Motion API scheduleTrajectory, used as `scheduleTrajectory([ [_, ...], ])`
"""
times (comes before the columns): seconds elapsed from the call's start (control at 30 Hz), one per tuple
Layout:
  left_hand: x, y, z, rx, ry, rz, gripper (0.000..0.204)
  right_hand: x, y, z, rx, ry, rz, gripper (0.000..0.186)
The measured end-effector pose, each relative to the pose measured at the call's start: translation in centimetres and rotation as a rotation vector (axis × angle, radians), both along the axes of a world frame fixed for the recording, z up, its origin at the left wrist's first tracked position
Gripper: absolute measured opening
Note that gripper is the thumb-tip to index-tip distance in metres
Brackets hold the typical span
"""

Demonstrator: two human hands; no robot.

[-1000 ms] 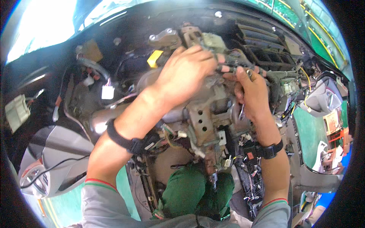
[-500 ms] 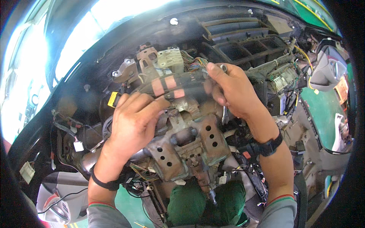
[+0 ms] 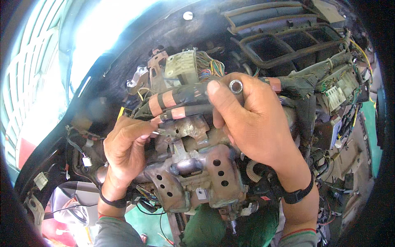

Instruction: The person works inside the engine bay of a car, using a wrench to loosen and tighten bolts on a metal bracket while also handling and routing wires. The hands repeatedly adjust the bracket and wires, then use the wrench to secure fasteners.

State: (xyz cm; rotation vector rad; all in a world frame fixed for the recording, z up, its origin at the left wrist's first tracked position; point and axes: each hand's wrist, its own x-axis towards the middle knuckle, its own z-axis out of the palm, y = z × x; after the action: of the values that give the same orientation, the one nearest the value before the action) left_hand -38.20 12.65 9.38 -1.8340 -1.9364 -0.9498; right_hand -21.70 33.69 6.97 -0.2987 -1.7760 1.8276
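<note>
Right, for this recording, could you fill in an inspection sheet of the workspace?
Surface: stripped dashboard; brown, holed metal bracket exposed.
Handled things: wiring harness, black-wrapped with pinkish tape bands; socket tool.
Clutter: white connector dangling at left.
Hands: right hand grips the socket tool over the wiring harness; left hand near its left end, grip unclear.
Cables: multicoloured wires beside pale connector block.
Surroundings: green floor lower left; air-duct openings upper right.

The left grip [image 3: 125,149] has been drawn back from over the taped cable bundle [image 3: 189,95] to its left end, its fingers [image 3: 132,131] curled toward the thumb, and the bundle's pink bands [image 3: 168,99] have been uncovered. The yellow tag [image 3: 123,111] has been mostly hidden. In the right grip [image 3: 257,119], the socket tool [image 3: 236,86] has been turned more squarely into view
</note>
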Motion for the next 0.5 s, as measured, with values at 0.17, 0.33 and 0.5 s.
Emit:
scheduleTrajectory([
  [0.17,0.0,-0.1,-0.9,0.124,-0.186,0.115,0.006,-0.1,0.1,-0.1,-0.008,-0.038,-0.008,0.029],
  [0.33,-0.1,-0.3,-0.9,0.163,-0.376,0.163,0.012,-0.3,0.0,0.0,0.15,-0.025,-0.076,0.026],
  [0.5,-1.1,0.1,-1.1,0.229,-0.367,0.127,0.009,-0.2,-0.7,0.4,0.05,-0.081,-0.117,0.014],
])
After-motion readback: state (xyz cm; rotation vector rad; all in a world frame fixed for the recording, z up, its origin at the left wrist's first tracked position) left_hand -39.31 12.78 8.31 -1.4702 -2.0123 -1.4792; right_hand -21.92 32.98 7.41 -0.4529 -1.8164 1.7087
